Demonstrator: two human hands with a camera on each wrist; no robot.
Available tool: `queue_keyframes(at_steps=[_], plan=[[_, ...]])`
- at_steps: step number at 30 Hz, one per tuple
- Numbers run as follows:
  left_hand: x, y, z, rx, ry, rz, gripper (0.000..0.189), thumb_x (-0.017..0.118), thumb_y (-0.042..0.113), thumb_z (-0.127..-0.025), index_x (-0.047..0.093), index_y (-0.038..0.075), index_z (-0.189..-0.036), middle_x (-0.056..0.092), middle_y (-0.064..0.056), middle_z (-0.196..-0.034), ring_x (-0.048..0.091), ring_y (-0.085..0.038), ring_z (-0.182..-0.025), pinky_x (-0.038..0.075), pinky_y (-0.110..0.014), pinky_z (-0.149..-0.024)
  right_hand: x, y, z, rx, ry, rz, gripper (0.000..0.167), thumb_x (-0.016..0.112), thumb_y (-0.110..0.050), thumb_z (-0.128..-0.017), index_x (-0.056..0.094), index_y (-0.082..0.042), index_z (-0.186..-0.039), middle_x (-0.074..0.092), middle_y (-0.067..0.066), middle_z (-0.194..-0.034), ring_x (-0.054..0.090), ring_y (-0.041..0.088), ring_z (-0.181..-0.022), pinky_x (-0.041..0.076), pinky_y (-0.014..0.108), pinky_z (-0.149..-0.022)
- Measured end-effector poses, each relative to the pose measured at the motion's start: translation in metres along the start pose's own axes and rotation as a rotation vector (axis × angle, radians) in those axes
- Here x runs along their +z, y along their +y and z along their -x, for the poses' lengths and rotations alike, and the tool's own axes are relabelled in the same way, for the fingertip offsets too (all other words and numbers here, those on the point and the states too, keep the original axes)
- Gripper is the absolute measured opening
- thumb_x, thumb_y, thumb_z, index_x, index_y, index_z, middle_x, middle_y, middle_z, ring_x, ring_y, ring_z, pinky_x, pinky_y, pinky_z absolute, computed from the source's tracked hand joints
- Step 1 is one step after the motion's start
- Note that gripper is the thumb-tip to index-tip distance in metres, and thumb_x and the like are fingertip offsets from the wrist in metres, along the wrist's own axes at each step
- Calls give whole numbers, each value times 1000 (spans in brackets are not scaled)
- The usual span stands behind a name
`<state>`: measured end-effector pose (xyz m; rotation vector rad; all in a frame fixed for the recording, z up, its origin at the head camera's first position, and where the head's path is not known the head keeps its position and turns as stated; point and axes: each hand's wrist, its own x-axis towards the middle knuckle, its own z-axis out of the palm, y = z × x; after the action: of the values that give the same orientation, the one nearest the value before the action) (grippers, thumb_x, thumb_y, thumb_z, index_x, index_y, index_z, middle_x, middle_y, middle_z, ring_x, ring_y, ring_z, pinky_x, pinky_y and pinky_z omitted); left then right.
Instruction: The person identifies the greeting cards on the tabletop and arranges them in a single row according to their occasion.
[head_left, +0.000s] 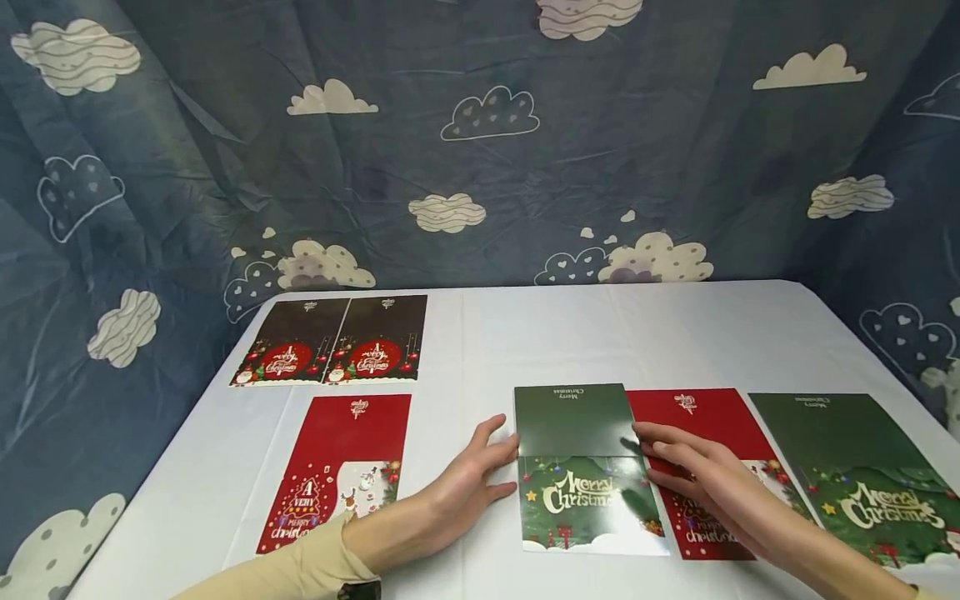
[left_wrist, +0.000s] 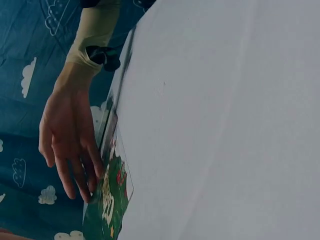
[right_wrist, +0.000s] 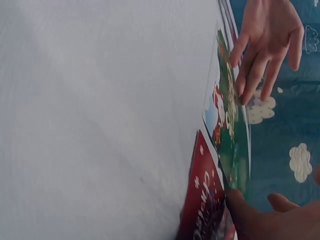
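Note:
A green Merry Christmas card (head_left: 577,433) lies in front of me, its right edge overlapping a red Christmas card (head_left: 690,400). My left hand (head_left: 457,492) is at the green card's left edge, fingers spread and fairly straight. On the other side my right hand (head_left: 705,475) touches the right edge with extended fingers and covers part of the red card. The left wrist view shows the right hand (left_wrist: 70,130) across the green card (left_wrist: 107,200). In the right wrist view, the left hand (right_wrist: 270,40) appears beyond the green card (right_wrist: 227,105).
Another green card (head_left: 847,425) lies at the right. Two dark Christmas cards (head_left: 307,321) sit side by side at the back left, with a red card (head_left: 352,433) in front of them. A white cloth (head_left: 487,333) covers the table; a cloud-patterned curtain (head_left: 375,183) hangs behind.

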<state>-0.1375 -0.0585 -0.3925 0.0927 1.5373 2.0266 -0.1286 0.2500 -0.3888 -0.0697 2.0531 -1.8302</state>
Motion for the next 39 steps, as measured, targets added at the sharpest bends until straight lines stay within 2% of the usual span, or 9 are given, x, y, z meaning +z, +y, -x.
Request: queue_keyframes(at_steps=[4, 9, 16, 20, 26, 33, 39], plan=[[3, -3, 3, 16, 35, 16, 77, 51, 39, -101, 4, 14, -157, 13, -22, -158, 25, -43, -142, 25, -53, -114, 5, 1, 1, 18, 31, -17, 59, 50, -32, -104, 33, -2, -152, 30, 21, -153, 40, 35, -134, 49, 31, -96], [0, -3, 3, 45, 47, 51, 77, 50, 36, -101, 2, 14, -157, 14, -23, -157, 15, -35, -146, 26, -54, -113, 6, 1, -1, 10, 37, -32, 59, 49, -33, -104, 32, -3, -153, 29, 21, -154, 42, 32, -133, 49, 29, -95], [-9, -1, 6, 66, 42, 21, 71, 41, 38, -104, 1, 12, -157, 15, -22, -160, 13, -36, -146, 26, -53, -114, 7, -1, -9, -13, 3, -61, 60, 46, -31, -105, 28, -3, -154, 25, 21, -156, 37, 34, -137, 49, 29, -97], [-15, 5, 6, 77, 39, -1, 74, 40, 43, -104, 0, 12, -157, 15, -21, -160, 16, -36, -145, 24, -52, -114, 9, -4, -14, -15, -18, -93, 62, 47, -32, -105, 25, -2, -155, 23, 21, -158, 37, 31, -139, 48, 29, -97], [-26, 17, 5, 85, 17, -47, 75, 37, 49, -103, -1, 15, -157, 15, -16, -162, 32, -42, -138, 20, -52, -115, 14, -10, -25, 6, -62, -146, 66, 45, -38, -105, 21, -3, -156, 20, 18, -160, 33, 29, -142, 45, 30, -100], [-40, 31, 3, 125, 7, -35, 67, 39, 39, -104, 5, 13, -156, 17, -17, -161, 16, -33, -145, 25, -52, -114, 19, -15, -37, -59, -79, -199, 64, 44, -33, -106, 19, 1, -155, 21, 21, -158, 45, 20, -133, 45, 30, -100], [-53, 42, 2, 130, 20, -49, 64, 37, 40, -105, 7, 16, -156, 19, -14, -161, 18, -33, -145, 25, -52, -113, 26, -24, -49, -133, -98, -193, 63, 43, -31, -106, 20, 3, -154, 20, 21, -159, 35, 31, -140, 45, 30, -101]])
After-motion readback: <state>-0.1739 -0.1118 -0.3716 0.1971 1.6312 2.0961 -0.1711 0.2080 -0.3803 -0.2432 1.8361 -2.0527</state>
